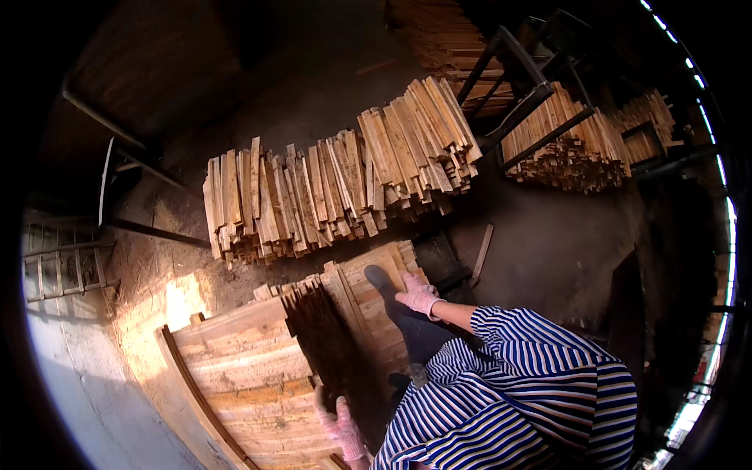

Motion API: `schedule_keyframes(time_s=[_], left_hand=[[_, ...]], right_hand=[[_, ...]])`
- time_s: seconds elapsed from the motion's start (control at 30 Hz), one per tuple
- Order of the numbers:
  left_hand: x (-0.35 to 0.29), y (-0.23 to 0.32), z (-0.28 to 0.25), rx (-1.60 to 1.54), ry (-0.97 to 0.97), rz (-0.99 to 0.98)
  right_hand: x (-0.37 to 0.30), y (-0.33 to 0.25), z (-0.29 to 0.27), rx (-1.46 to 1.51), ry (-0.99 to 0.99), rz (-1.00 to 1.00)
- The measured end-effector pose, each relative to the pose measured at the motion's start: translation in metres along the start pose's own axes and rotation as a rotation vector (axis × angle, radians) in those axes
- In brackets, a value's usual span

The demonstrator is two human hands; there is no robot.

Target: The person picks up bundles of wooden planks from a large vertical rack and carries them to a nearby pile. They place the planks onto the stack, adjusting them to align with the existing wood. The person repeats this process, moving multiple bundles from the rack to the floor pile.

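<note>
My left hand [345,432], in a pink-and-white knit glove, is at the near right edge of a stack of wide wooden panels [243,368]. Its fingers are apart, the thumb raised, and nothing shows in its grip. Farther off, my right hand [420,296], gloved the same way, reaches past my dark-trousered leg to a second pile of wooden boards [341,290]. The fingers look spread at the boards' surface, close to my dark shoe [378,276], which is on that pile. A dark gap [325,337] separates the two piles.
A long heap of narrow wooden slats [337,176] lies beyond the panels. More slats [560,145] are stacked at the far right by a dark metal frame [521,94]. One loose slat [482,254] lies on the floor. A pale wall [70,368] borders the left.
</note>
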State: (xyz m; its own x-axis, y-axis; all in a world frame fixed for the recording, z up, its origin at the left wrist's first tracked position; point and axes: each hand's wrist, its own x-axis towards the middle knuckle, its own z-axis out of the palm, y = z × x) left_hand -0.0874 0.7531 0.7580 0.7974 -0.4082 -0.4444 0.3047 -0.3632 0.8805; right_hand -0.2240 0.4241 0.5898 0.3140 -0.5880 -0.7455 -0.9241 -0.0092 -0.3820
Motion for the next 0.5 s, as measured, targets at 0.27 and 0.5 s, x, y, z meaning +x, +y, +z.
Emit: schedule_keyframes(time_s=[0.27, 0.5], left_hand=[[0.109, 0.050, 0.126, -0.075, -0.145, -0.310], [0.219, -0.056, 0.229, -0.125, -0.212, -0.440]], right_hand=[[0.186, 0.106, -0.114, 0.098, 0.254, 0.368], [0.320, 0.151, -0.152, -0.197, 0.365, 0.380]])
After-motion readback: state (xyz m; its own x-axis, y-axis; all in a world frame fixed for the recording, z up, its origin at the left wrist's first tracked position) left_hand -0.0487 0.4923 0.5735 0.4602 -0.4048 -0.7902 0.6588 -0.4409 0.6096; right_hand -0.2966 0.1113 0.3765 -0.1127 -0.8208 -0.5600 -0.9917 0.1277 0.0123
